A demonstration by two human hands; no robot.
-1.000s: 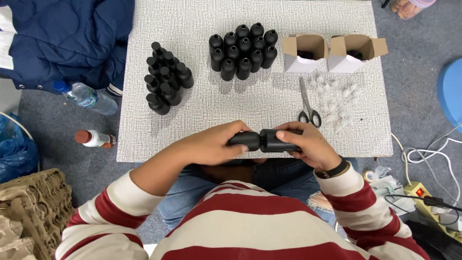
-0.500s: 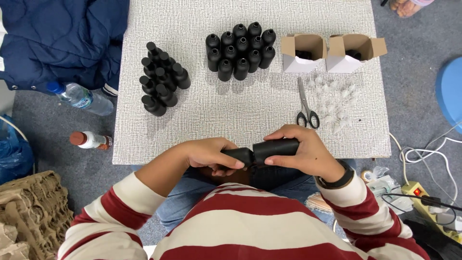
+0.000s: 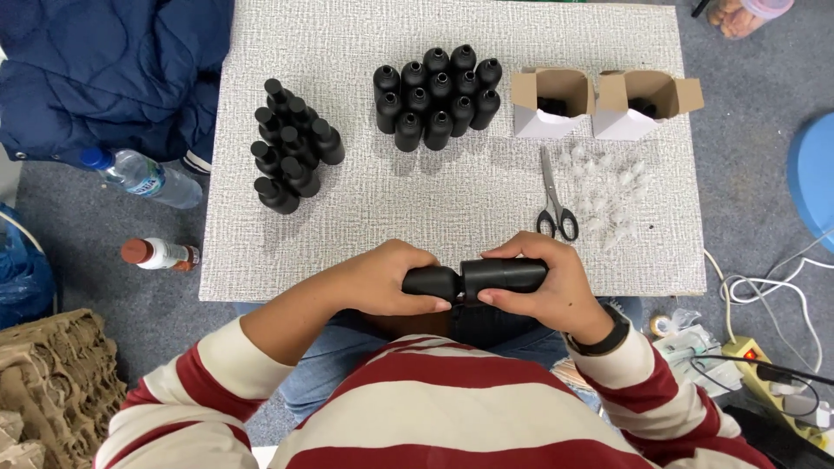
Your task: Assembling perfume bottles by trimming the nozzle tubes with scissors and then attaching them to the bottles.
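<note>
Low in the frame, the left hand (image 3: 387, 282) grips the cap (image 3: 432, 282) while the right hand (image 3: 547, 291) clasps the black bottle (image 3: 504, 274), held level for opposing grips.

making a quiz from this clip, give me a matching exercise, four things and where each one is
Things:
1. scissors
2. two open cardboard boxes
3. black bottle
4. clear plastic water bottle

Places:
A. on the floor, left of the table
B. held between the left hand and right hand
C. at the table's far right edge
D. flat on the table, beside small clear plastic pieces

Pairs: 1-D, 2-C, 3-B, 4-A
</note>
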